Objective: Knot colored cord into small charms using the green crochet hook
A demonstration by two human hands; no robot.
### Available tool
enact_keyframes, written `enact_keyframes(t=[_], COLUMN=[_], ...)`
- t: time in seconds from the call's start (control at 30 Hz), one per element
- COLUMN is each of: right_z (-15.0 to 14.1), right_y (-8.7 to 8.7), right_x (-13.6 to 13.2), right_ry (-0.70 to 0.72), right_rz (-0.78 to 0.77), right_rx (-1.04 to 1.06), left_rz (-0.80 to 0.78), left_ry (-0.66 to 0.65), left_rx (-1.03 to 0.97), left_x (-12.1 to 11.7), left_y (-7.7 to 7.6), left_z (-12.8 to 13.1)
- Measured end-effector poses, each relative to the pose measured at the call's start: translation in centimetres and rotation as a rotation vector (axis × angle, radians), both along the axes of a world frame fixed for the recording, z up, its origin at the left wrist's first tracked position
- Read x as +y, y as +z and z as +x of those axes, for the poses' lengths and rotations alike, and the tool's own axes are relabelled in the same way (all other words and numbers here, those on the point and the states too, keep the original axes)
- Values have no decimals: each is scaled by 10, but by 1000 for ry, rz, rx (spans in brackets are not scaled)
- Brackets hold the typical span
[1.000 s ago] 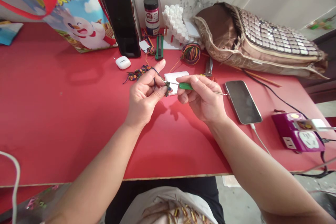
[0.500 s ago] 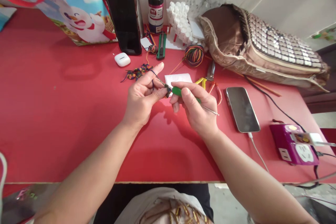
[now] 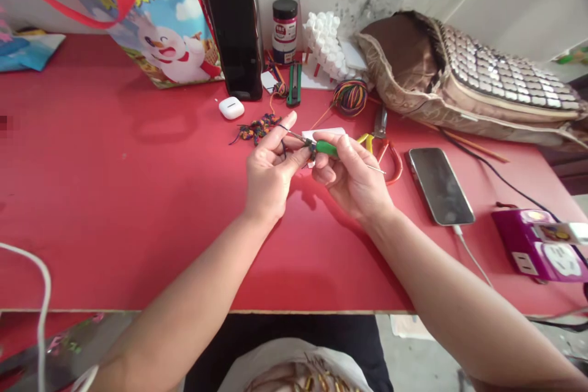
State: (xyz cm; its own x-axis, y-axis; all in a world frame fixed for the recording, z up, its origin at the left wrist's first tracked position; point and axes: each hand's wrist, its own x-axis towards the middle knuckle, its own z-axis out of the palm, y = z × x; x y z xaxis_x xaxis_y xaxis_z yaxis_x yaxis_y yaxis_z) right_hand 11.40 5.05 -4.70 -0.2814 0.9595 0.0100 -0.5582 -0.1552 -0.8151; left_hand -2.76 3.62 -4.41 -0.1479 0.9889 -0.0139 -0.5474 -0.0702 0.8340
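Note:
My left hand (image 3: 269, 177) is closed, thumb and fingers pinching a small dark crochet piece (image 3: 312, 150). A strand of dark yarn (image 3: 283, 146) runs by its raised index finger. My right hand (image 3: 356, 187) grips a crochet hook (image 3: 326, 147) by its green handle. The hook's thin metal shaft reaches past the piece toward the left index finger; its other metal end sticks out behind the right hand. How the hook sits in the stitches is too small to tell. Just beyond the left hand lies a multicoloured crocheted strip (image 3: 258, 129). Under the fingers, white paper (image 3: 328, 133) shows partly.
Behind my hands are a yarn ball (image 3: 350, 98), a green cutter (image 3: 294, 84), a white case (image 3: 231, 108) and a propped phone (image 3: 236, 43). Rightward lie pliers (image 3: 388, 156), a charging phone (image 3: 441, 185), a purple power socket (image 3: 528, 242) and a brown cushion (image 3: 463, 82).
The camera view has turned, so the table items appear farther right. Both hands stay together around the small piece, and the hook lies flatter in the picture than before.

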Motion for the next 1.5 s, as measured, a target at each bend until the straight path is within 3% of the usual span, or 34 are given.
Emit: enact_keyframes(t=[0.5, 0.8, 0.97, 1.13, 1.33, 1.5], right_z=[6, 12, 5, -7, 4, 10], right_y=[-5, 4, -1, -3, -4, -4], right_x=[7, 1, -5, -11, -2, 1], right_ry=[8, 7, -184, -356, -112, -88], right_rz=[-24, 210, 260, 376, 202, 201], right_rx=[-78, -199, -298, -411, -143, -136], left_rz=[-17, -38, -30, -134, -162, -72], left_ry=[28, -68, 27, 45, -201, -186], left_rx=[111, 19, 60, -59, -127, -93], left_x=[3, 4, 4, 5, 10, 12], left_y=[-4, -4, -6, -6, 0, 0], left_z=[-3, -6, 4, 7, -7, -13])
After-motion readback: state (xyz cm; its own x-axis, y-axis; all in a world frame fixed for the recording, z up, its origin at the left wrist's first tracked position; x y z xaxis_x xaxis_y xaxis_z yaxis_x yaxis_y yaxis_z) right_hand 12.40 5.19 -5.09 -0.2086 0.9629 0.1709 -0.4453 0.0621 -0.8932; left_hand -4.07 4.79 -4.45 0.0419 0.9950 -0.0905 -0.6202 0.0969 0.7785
